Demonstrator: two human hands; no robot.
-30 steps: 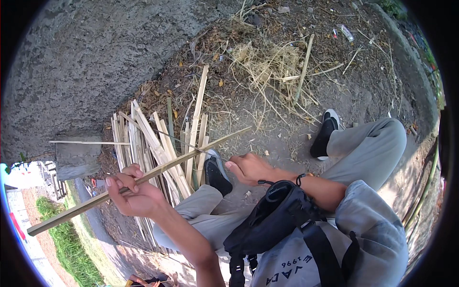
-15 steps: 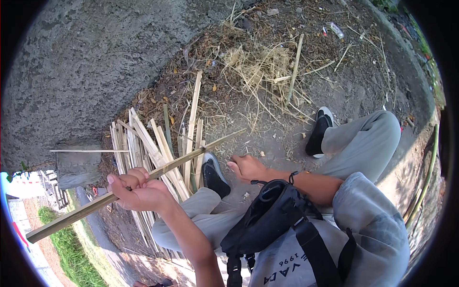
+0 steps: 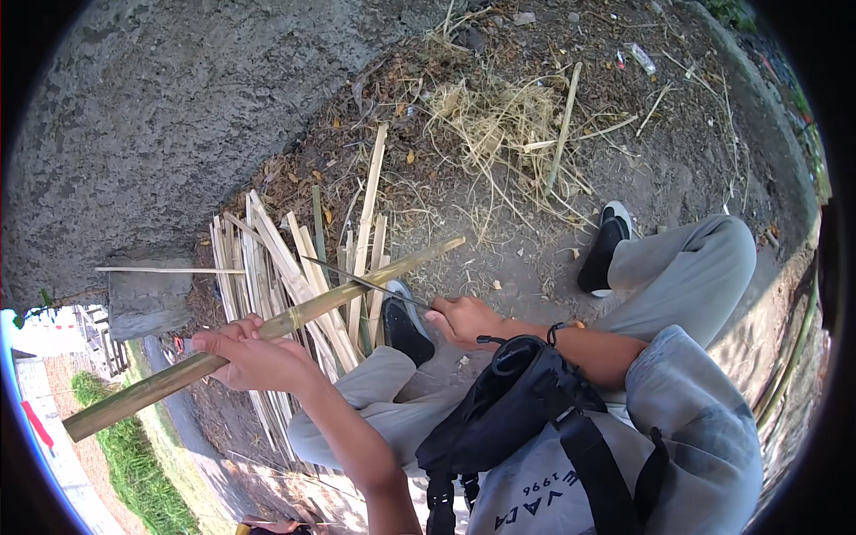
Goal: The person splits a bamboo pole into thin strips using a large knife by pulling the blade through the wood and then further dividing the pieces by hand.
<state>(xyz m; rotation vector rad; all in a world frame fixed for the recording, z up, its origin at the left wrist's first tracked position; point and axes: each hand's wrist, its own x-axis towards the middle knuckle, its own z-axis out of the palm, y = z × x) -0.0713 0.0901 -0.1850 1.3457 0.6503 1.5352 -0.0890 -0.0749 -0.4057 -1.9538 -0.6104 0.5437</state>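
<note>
My left hand (image 3: 254, 357) grips a long green bamboo pole (image 3: 143, 392) that runs from the lower left up to the right, its far end near the middle of the view. My right hand (image 3: 464, 319) is closed on the handle of a thin dark blade (image 3: 366, 281) that lies against the pole near its upper part. Under the pole lies a pile of pale split bamboo strips (image 3: 276, 267) on the dirt. My legs in grey trousers and black shoes are stretched out on the ground.
A rough concrete wall (image 3: 160, 116) fills the upper left, with a small concrete block (image 3: 147, 299) at its foot. Dry grass and straw (image 3: 495, 116) lie scattered on the bare dirt ahead. A black bag (image 3: 513, 419) hangs at my chest.
The view has shifted slightly. My right hand now holds the blade against the pole; the left hand keeps its grip on the bamboo.
</note>
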